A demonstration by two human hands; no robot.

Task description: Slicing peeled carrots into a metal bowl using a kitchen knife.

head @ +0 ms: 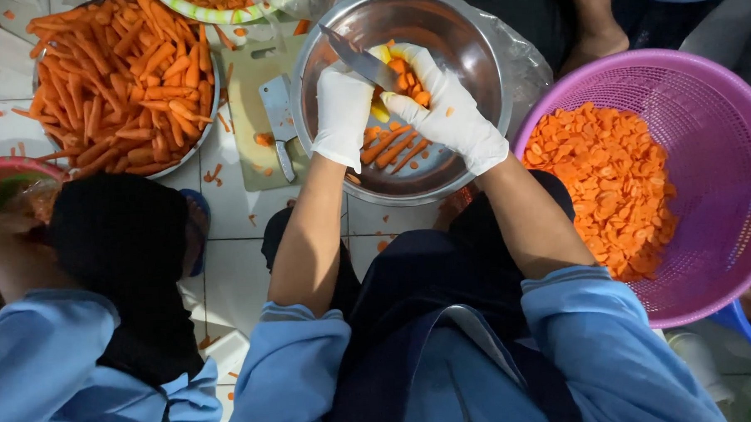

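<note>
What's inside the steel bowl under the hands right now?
The steel bowl holds several carrot sticks lying on its bottom. The gloved left hand and right hand with the knife cover part of the bottom, so anything beneath them is hidden.

The single head camera looks almost straight down from above the person's shoulders, close enough that blue sleeves fill the bottom of the frame and both forearms run up toward the centre. It faces the tiled floor (225, 200), with a steel bowl (469, 41) at upper centre, a purple basket (722, 124) cut off at the right edge and a tray of carrots (121, 78) at upper left. A second person's head and shoulder crowd the lower left, and no other view shares the scene.
</note>
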